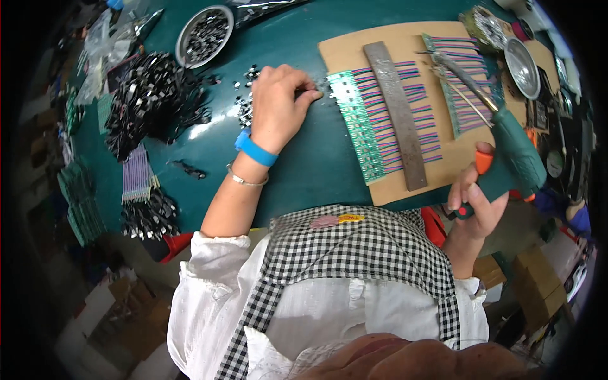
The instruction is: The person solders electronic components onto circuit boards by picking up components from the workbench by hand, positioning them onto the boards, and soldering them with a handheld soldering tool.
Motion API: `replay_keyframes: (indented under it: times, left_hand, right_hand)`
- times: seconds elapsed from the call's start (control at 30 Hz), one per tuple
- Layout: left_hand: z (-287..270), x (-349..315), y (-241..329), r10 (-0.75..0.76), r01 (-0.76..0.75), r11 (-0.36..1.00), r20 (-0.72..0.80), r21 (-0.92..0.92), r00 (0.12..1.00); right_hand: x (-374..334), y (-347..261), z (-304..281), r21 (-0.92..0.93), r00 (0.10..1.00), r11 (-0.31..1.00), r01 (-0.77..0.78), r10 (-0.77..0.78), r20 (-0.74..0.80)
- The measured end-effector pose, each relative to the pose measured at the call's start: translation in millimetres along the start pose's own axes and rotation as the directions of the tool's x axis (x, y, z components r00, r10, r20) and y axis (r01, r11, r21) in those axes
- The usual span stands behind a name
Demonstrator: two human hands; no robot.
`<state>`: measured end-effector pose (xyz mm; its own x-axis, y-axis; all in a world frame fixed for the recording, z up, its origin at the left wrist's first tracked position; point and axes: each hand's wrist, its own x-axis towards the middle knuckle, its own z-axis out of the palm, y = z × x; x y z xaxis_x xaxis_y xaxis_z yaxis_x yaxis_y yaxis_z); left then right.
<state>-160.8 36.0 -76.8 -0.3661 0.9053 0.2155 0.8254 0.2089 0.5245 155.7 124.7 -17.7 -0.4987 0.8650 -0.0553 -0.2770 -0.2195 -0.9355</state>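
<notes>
My left hand (276, 101) is over the green table, its thumb and forefinger drawn together beside the upper left end of a green circuit board strip (358, 126). Whatever is between those fingertips is too small to make out. Small metal and black parts (246, 109) lie scattered beside that hand. My right hand (484, 209) grips a green soldering gun (516, 149) with an orange trigger, its tip pointing up and left over a second circuit board strip (446, 95). Thin coloured wires run from both strips. A flat metal bar (396, 114) lies across the first strip's wires.
Cardboard (342, 54) lies under both strips. At the left are a heap of black cables (149, 95) and a wire bundle (136, 174). A metal bowl (180, 47) holds small parts. Far right, a metal dish (522, 68) stands near a tangled metal coil (486, 26).
</notes>
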Motion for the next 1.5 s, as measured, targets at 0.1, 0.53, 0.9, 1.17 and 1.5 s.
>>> replay_keyframes:
  times: [0.1, 0.53, 0.9, 1.17, 1.5]
  left_hand:
    - [-1, -1, 0, 0.059, -0.059, 0.998, -0.003, 0.017, 0.998]
    - [-37, -5, 59, 0.109, -0.109, 0.97, -0.014, -0.219, 0.994]
    - [-28, -25, 122, 0.563, -0.486, 0.66, -0.051, -0.572, 0.825]
    - [-30, -25, 121, 0.611, -0.518, 0.639, -0.035, -0.569, 0.791]
    - [-33, -39, 103, 0.269, 0.036, 0.676, 0.291, -0.736, 0.918]
  right_hand:
    - [-5, -1, 7, 0.003, 0.994, 0.997, -0.072, 0.072, -0.078]
    - [-1, 4, 13, 0.086, 0.983, 0.986, -0.141, 0.13, 0.127]
    - [5, 4, 38, 0.129, 0.896, 0.927, -0.353, 0.295, 0.331]
    - [6, -1, 38, 0.123, 0.859, 0.898, -0.422, 0.353, 0.37]
    - [0, 18, 51, -0.125, 0.963, 0.984, -0.13, 0.156, 0.22]
